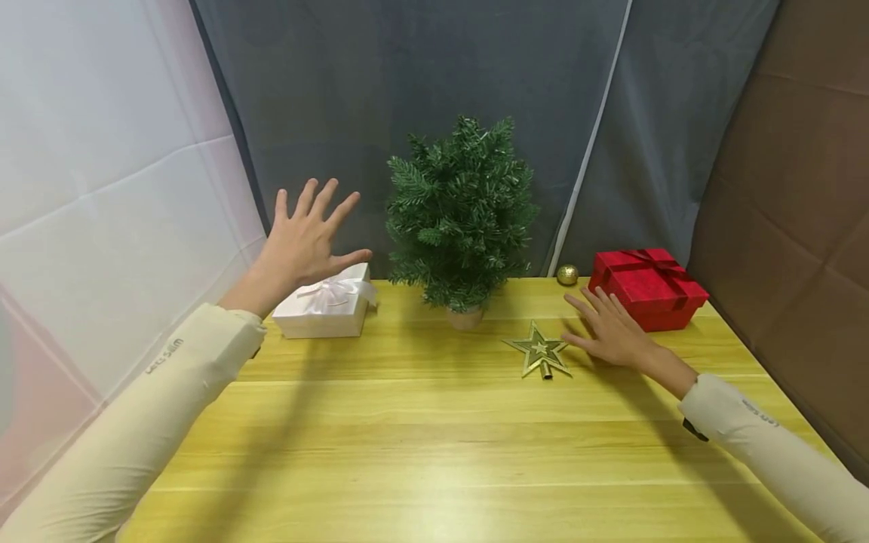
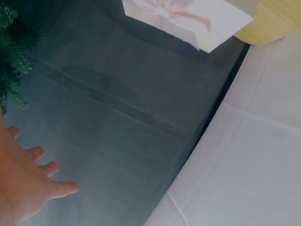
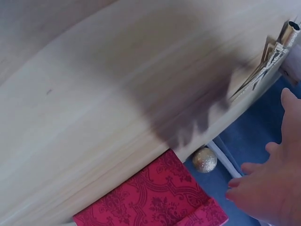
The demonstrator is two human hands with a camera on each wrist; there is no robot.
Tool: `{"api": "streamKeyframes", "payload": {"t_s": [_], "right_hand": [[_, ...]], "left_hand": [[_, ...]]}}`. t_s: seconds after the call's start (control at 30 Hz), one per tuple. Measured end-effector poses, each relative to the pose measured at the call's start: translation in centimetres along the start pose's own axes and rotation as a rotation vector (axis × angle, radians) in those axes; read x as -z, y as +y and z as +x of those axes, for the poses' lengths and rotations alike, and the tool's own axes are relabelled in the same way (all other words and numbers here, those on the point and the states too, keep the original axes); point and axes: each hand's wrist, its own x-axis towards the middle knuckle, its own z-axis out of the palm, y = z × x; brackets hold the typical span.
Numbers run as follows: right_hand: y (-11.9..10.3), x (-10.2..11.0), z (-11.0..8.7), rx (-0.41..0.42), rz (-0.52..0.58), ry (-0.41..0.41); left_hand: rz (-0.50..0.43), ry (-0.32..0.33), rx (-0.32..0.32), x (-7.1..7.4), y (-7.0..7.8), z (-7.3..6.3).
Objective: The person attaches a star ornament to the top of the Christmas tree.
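My left hand (image 1: 303, 240) is spread wide above a white gift box (image 1: 322, 313) with a pale ribbon bow, holding nothing. My right hand (image 1: 611, 332) hovers with fingers apart over the table, between a gold star tree topper (image 1: 539, 350) and a red gift box (image 1: 648, 290) with a dark red ribbon. In the right wrist view the hand (image 3: 268, 183) casts a shadow on the wood. A small green artificial Christmas tree (image 1: 463, 215) stands upright at the back middle. The star lies flat, its socket toward me. Neither hand touches anything that I can make out.
A gold ball ornament (image 1: 567, 274) sits at the table's back edge, beside the red box. Dark grey cloth (image 1: 312, 90) hangs behind the wooden table (image 1: 434, 445). White cloth (image 1: 102, 166) borders the left side, brown cloth (image 1: 801, 211) the right.
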Motion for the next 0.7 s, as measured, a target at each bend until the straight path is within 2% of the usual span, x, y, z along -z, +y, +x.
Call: {"api": "streamKeyframes", "payload": {"t_s": [0.17,0.47,0.7], "right_hand": [[0.1,-0.6,-0.2,0.039,0.002,-0.035],[0.5,-1.7,-0.5,0.136,0.092,-0.064],[0.5,-1.9,-0.6,0.209,0.107,-0.049]], "left_hand": [[0.004,0.013,-0.024,0.7,0.1,0.5],[0.009,0.076,-0.053,1.8,0.5,1.2],[0.010,0.130,-0.070,2.9,0.8,1.9]]}}
